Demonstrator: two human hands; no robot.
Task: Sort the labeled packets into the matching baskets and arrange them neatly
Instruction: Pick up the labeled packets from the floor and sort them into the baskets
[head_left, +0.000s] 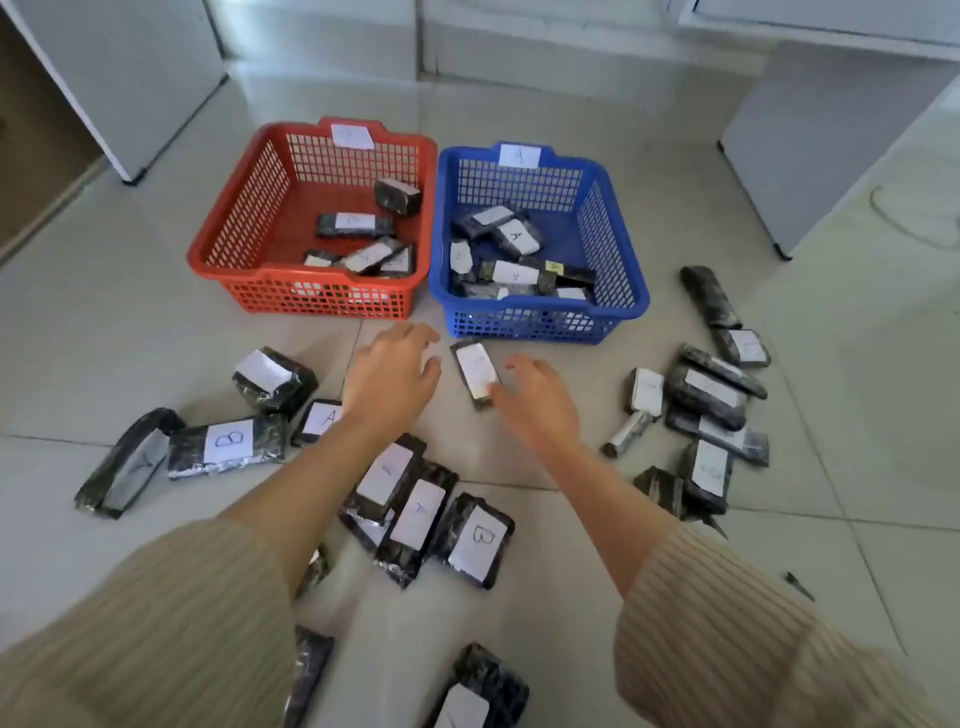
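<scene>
Packet (477, 371) flat on floor (156, 338), just before blue basket (540, 317) front wall, label up, letter washed out. Likely light, stiffish block in slick crinkly wrap; best pinched across long sides. Left grip (389, 379) spread, empty, just beside packet. Right grip (540, 405) also apart, tips at packet's near corner, contact unclear. Red basket (311, 291) left of blue; loose packets (226, 441) scattered around, none blocking.

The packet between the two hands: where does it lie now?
In the head view the packet lies on the floor, just in front of the blue basket, between the left hand and the right hand.
</scene>
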